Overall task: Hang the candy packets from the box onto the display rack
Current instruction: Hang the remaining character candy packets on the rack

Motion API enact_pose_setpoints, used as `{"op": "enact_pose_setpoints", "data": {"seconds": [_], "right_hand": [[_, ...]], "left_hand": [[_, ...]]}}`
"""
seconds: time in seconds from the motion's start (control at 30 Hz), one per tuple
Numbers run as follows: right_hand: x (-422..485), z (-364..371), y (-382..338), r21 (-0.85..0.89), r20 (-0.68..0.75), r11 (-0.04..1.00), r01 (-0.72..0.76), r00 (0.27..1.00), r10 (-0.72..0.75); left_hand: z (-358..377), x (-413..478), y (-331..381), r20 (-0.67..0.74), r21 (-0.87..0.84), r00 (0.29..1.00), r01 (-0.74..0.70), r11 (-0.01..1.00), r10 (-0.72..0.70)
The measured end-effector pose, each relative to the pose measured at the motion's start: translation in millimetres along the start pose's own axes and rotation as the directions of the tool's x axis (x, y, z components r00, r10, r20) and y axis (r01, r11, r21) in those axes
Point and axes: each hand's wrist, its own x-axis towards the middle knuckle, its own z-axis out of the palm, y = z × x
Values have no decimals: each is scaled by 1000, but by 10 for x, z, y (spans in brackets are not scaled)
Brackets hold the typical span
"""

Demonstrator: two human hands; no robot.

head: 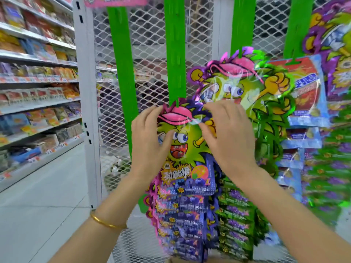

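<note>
Hanging upright, long axis vertical, the candy packet (180, 141) meets the lower tip of the middle green strip (174, 54) directly above, its upper corners pinched by the left hand (148, 141) and right hand (229, 137), equally near.

Four green strips (174, 54) are hanging on the mesh rack (148, 44), and two hands, left hand (148, 141) and right hand (229, 141), are pinching one candy packet (182, 147) before it

The candy packet (182, 149) in the left grip (150, 141) and right grip (228, 137) is showing glossy, crinkled plastic film. Above the grips, the green strip (174, 54) is appearing as matt plastic; behind them, the mesh panel (150, 44) is showing white-painted metal.
</note>
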Motion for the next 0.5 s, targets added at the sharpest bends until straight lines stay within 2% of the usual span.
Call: {"op": "enact_pose_setpoints", "data": {"seconds": [0.07, 0.1, 0.13, 0.2, 0.27, 0.3, 0.33, 0.37, 0.43, 0.47, 0.5], "right_hand": [[-525, -149, -27, 152, -73, 988, 5, 997, 6], [-834, -203, -25, 222, -52, 975, 10, 999, 2], [-1164, -227, 0, 271, 16, 963, 5, 1000, -10], [-1884, -204, 103, 289, 247, 956, -48, 969, -26], [-2617, -108, 268, 228, 495, 965, -133, 869, 2], [-2975, -45, 360, 185, 607, 963, -196, 793, 45], [-3315, 38, 456, 126, 720, 951, -281, 686, 107], [-3628, 136, 544, 42, 824, 932, -361, 540, 172], [-4186, 372, 679, -156, 946, 874, -460, 183, 266], [-4409, 488, 716, -225, 959, 842, -490, 41, 280], [-4603, 593, 731, -283, 955, 812, -511, -71, 288]], "left_hand": [[10, -486, 125, -127, -61, 991, -48, 997, 40], [41, -773, 171, -127, -95, 990, -74, 993, 61], [90, -1082, 200, -76, -125, 994, -84, 989, 75], [230, -1732, 203, 140, -150, 986, -67, 986, 88], [386, -2324, 149, 391, -136, 917, -21, 990, 73], [468, -2576, 101, 500, -118, 864, 5, 993, 55], [550, -2784, 36, 592, -95, 805, 24, 995, 37], [638, -2958, -30, 666, -63, 745, 38, 997, 13], [804, -3166, -145, 769, 19, 635, 90, 996, -72], [874, -3223, -203, 797, 54, 592, 126, 991, -119], [927, -3271, -260, 814, 77, 560, 160, 984, -155]]}}
